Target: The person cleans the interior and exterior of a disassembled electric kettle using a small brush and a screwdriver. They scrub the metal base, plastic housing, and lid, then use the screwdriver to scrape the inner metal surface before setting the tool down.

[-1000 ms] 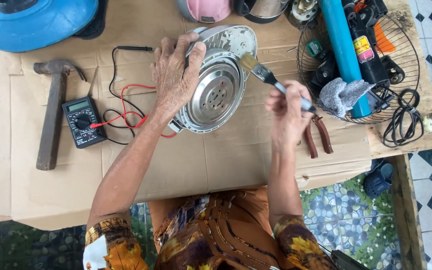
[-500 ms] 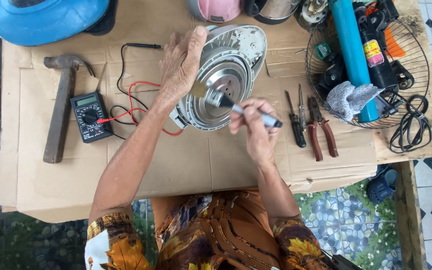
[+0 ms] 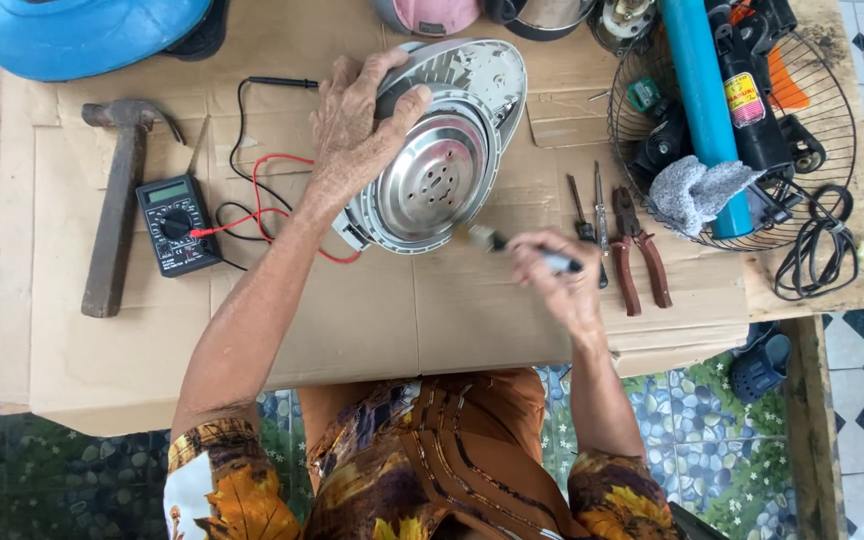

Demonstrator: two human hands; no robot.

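The right hand [image 3: 562, 285], gripping a small paintbrush [image 3: 517, 250], has swept down to the lower rim of the rice cooker lid [image 3: 442, 160], which the left hand [image 3: 357, 125] clasps tilted.

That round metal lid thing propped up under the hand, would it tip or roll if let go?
Probably it would tip: the lid stands tilted on its edge, steadied only by the left hand on its rim. Its rounded outline suggests it might also roll a little. The shiny metal plate looks stiff and perhaps slippery.
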